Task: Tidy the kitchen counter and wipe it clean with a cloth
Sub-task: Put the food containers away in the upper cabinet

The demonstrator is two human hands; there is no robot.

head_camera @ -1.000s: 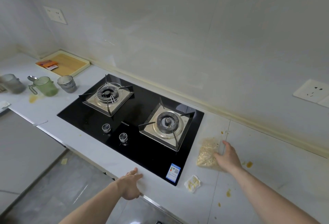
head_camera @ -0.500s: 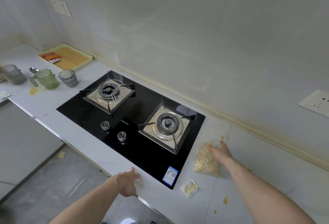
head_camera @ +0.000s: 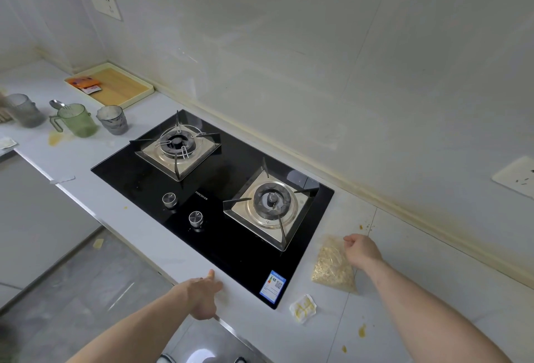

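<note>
Right hand point(head_camera: 362, 250) fingers pinch the crinkly clear bag point(head_camera: 333, 266) of flakes; left hand point(head_camera: 202, 294) rests uncurled on the smooth counter point(head_camera: 130, 218).

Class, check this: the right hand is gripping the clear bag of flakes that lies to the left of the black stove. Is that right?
Not quite. In the head view, the bag of flakes lies to the right of the black stove, not the left. The right hand does grip it at its top edge.

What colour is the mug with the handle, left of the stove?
Translucent green mug, seen in the head view.
</note>
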